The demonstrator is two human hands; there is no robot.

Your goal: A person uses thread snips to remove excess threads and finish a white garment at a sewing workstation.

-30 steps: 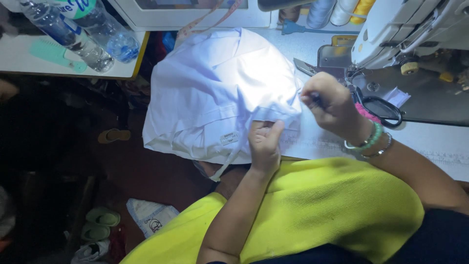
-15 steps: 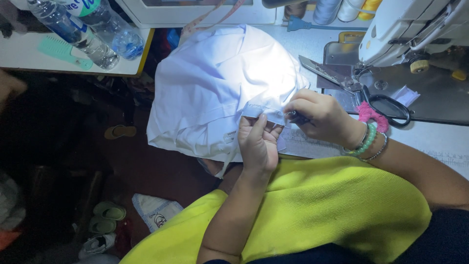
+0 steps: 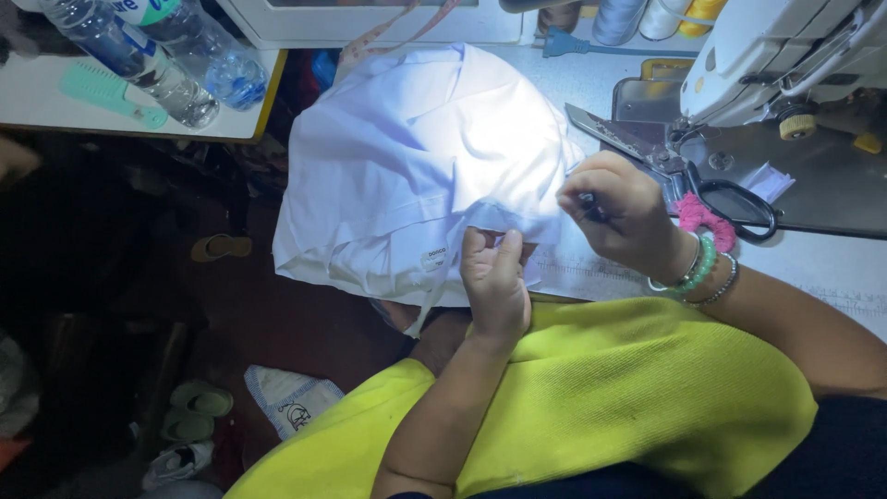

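Pinching white cloth (image 3: 407, 166), L grip (image 3: 496, 282) closed

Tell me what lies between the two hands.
In the head view, only a lit fold of the white garment spans between left hand and right hand.

White garment (image 3: 416, 157) (brightly lit) between 2 hands.

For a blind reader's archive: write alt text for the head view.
Left hand pinches the edge of a white garment while the right hand grips a small dark tool at it. Scissors and a sewing machine sit to the right.
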